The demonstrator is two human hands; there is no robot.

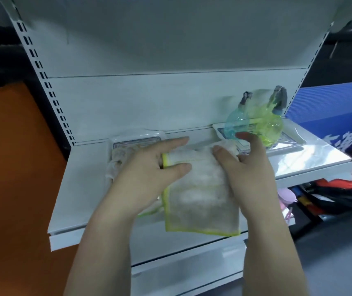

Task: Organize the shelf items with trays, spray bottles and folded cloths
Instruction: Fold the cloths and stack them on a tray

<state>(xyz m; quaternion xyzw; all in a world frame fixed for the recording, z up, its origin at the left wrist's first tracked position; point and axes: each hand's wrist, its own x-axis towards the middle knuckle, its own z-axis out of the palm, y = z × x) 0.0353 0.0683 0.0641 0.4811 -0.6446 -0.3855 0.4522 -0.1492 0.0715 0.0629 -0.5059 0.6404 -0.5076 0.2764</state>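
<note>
A white cloth with a yellow-green hem lies partly folded on the white shelf, its front edge hanging over the shelf's lip. My left hand grips its left edge, thumb on top. My right hand pinches its upper right part. Behind my left hand a white tray holds another whitish cloth. At the back right a second white tray carries a blue spray bottle and a yellow-green spray bottle, both blurred.
The white back panel rises behind the shelf, with slotted uprights at each side. An orange board stands at the left. At the lower right are a pink object, red and black items and a blue sign.
</note>
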